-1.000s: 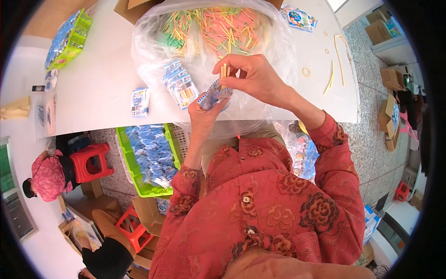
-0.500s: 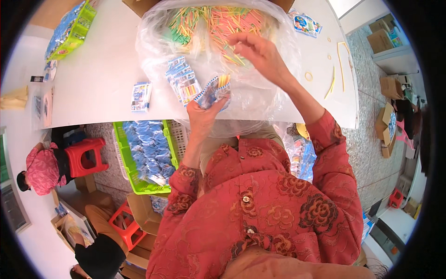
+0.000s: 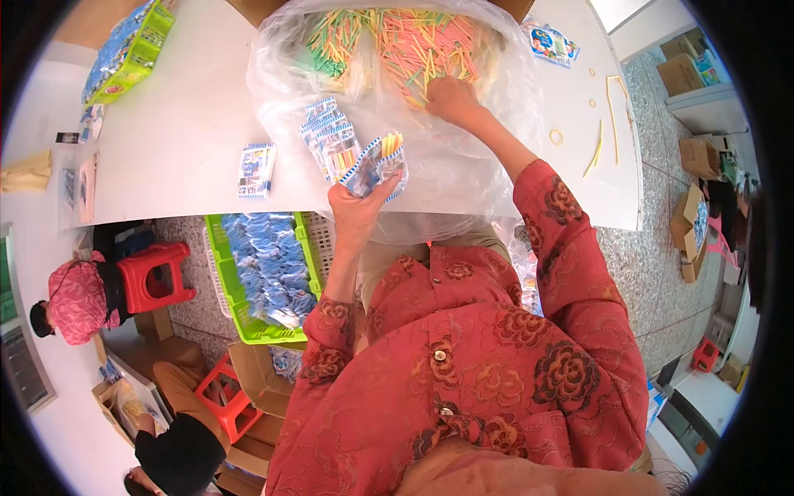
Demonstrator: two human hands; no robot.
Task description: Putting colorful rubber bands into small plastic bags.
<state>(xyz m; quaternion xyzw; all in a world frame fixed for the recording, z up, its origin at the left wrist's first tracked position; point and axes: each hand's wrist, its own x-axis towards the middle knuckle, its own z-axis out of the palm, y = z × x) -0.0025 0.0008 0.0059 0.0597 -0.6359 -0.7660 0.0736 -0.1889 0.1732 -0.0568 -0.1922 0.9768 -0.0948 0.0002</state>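
Clasping packet (image 3: 371, 171): left grip (image 3: 361, 209). Right grip (image 3: 454, 100) at colored sticks (image 3: 423, 51), closure hidden, unclear.

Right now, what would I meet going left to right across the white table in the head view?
Lime-green plastic basket, lone blue-and-white packet, left hand holding open blue-edged packet, right hand, small yellow ring, bent yellow strip.
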